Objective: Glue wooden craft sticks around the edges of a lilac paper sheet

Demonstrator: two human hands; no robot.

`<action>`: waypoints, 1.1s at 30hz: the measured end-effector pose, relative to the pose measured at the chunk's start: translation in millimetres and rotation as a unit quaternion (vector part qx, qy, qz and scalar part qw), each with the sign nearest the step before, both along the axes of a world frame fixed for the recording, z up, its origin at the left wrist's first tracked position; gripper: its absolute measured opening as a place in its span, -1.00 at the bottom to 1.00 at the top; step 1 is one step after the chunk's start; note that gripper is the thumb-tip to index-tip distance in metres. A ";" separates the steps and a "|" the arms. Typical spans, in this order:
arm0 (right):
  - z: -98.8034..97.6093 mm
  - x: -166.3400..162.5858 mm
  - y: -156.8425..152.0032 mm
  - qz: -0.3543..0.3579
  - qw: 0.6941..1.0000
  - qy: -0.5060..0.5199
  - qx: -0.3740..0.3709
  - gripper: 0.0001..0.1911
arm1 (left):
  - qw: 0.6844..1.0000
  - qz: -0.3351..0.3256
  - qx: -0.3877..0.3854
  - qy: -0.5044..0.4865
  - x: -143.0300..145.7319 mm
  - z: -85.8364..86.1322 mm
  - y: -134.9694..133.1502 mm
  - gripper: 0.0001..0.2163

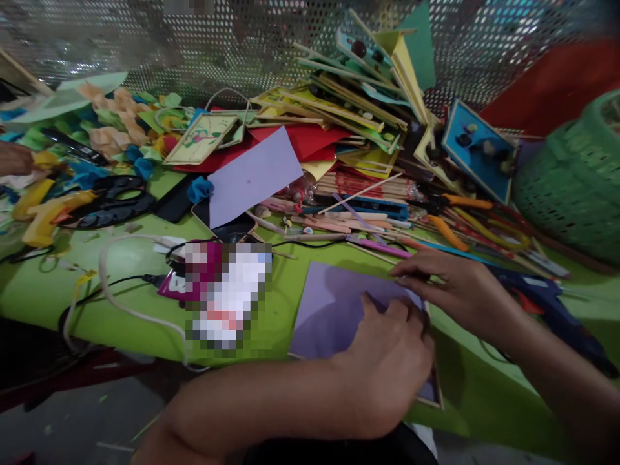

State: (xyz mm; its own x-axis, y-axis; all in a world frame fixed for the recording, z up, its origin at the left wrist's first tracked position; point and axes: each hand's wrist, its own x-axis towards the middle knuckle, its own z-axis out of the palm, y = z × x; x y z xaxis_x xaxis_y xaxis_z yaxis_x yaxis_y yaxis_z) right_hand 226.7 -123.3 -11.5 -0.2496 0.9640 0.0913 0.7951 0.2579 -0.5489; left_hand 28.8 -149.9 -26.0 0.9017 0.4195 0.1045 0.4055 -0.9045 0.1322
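Note:
A purple card (322, 310) lies on the green table near its front edge, with thin wooden strips along its right and bottom borders. My left hand (392, 361) rests across the card's right half and holds it, one finger stretched out and the others curled by the right border; its thumb is hidden. At the far right corner, my right hand (448, 281) is closed in a pinch on the card's edge; whether a strip is also between the fingertips cannot be made out. A blue glue gun (557, 313) lies beside my right forearm.
A lit phone (232, 297) and a magenta box (186, 278) with cables lie left of the card. Behind are pens, orange-handled pliers (467, 201), a loose purple sheet (256, 171) and a pile of framed cards (339, 106). A green basket (571, 181) stands right. Another person's hand (14, 158) shows far left.

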 end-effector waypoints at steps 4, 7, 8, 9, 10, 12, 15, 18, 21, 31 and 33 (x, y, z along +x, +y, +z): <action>-2.6 -15.0 19.3 0.058 0.998 -0.027 -0.006 -0.78 | 1.000 -0.008 -0.010 0.004 1.7 -7.1 -3.7 -0.64; -6.3 -21.5 28.4 0.077 0.996 -0.040 -0.033 -0.83 | 1.000 -0.001 -0.001 0.007 1.5 -8.7 -6.2 -0.60; -7.2 -22.4 29.9 0.079 0.995 -0.043 -0.033 -0.84 | 1.000 0.001 0.002 0.007 1.2 -7.9 -6.6 -0.59; -7.7 -22.9 30.9 0.079 0.995 -0.047 -0.031 -0.84 | 1.000 0.003 0.002 0.008 0.8 -6.7 -6.7 -0.58; -8.0 -23.1 31.5 0.081 0.995 -0.051 -0.029 -0.84 | 1.000 0.002 -0.001 0.009 0.4 -5.2 -6.6 -0.58; -8.0 -22.8 32.1 0.089 0.994 -0.059 -0.028 -0.83 | 1.000 -0.003 -0.013 0.014 0.2 -2.8 -6.0 -0.59; -8.6 -22.0 32.0 0.102 0.991 -0.081 -0.029 -0.80 | 0.999 -0.009 -0.030 0.019 1.2 -2.2 -5.0 -0.61; -10.6 -22.2 30.1 0.096 0.990 -0.100 -0.024 -0.79 | 0.999 -0.013 -0.031 0.017 2.6 -3.5 -4.2 -0.63; -11.0 -23.7 28.6 0.078 0.992 -0.100 -0.021 -0.79 | 0.999 -0.014 -0.029 0.021 2.9 -4.2 -3.4 -0.63; -6.5 -21.8 41.7 0.089 0.990 -0.088 -0.062 -0.83 | 0.999 -0.023 -0.020 0.030 0.6 0.8 -2.5 -0.60; -10.2 -21.4 39.7 0.085 0.990 -0.092 -0.061 -0.81 | 0.999 -0.026 -0.022 0.038 1.5 0.8 -2.4 -0.60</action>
